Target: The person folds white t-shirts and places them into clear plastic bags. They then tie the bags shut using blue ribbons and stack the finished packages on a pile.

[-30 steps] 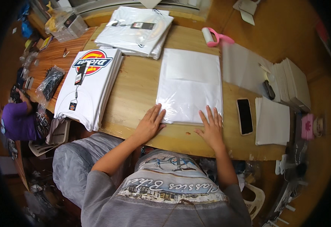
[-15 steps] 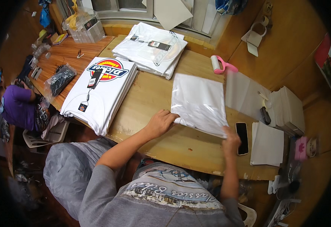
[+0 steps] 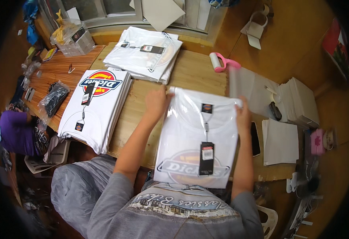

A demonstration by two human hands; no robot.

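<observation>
Between my hands is a folded white T-shirt (image 3: 182, 139) in a clear plastic bag, its collar, black hang tag and faint logo facing up. My left hand (image 3: 158, 101) pinches its far left corner, and my right hand (image 3: 244, 115) grips the far right corner. The near end of the bag hangs past the table's front edge, close to my chest. To the left lies a stack of folded white T-shirts (image 3: 90, 115) with a red, yellow and blue logo. Behind it rests a pile of bagged white T-shirts (image 3: 142, 55).
A pink-handled lint roller (image 3: 224, 63) lies at the back right, near clear plastic sheets (image 3: 246, 85). Further right are white card sheets (image 3: 280, 143) and a partly hidden phone (image 3: 255, 139). A person in purple (image 3: 17, 131) sits at far left. A plastic-covered bundle (image 3: 82, 191) stands below the table.
The bagged T-shirt has been turned over, from a plain white side to the tagged logo side, and brought nearer to me. Both hands moved to its far corners. The view shifted slightly.
</observation>
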